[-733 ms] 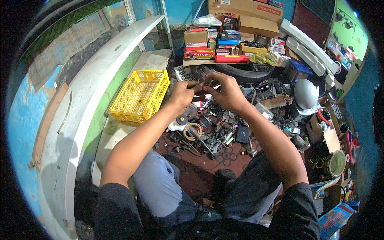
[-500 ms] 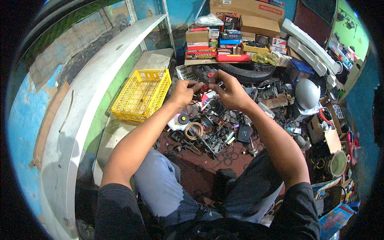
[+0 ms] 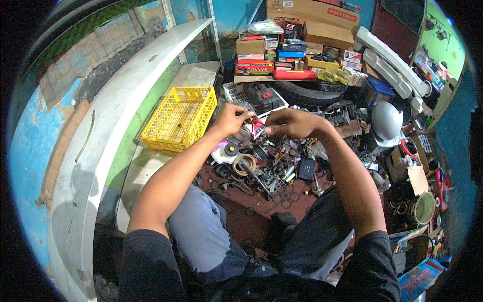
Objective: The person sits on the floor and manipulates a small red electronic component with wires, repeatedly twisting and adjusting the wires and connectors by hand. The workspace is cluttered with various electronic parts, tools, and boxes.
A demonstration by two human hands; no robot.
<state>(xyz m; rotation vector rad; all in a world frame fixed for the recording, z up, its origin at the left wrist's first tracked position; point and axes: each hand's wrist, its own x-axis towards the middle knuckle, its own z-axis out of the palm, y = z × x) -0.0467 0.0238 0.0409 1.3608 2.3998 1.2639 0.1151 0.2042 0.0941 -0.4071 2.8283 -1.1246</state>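
My left hand (image 3: 231,120) is raised over the heap of loose parts, its thumb and fingertips pinched together. A thin dark strand, perhaps a wire, seems to hang just beside those fingertips, too small to make out clearly. My right hand (image 3: 293,123) is a short way to the right, back of the hand up, fingers bent toward the thumb. Whatever it grips is hidden. Between and beyond the hands lies a red and white packet (image 3: 257,127). Below them are a white bottle with a black cap (image 3: 230,150) and a tan tape roll (image 3: 244,164).
A yellow plastic crate (image 3: 177,119) stands at left on a pale ledge. Behind the hands are a white basket holding a black case (image 3: 262,95), a tire (image 3: 312,94) and stacked boxes (image 3: 254,48). A grey helmet-like shell (image 3: 387,119) sits at right.
My hands have lowered and moved apart from where they met around a small reddish thing. The right hand has turned palm down, and the black case behind now shows.
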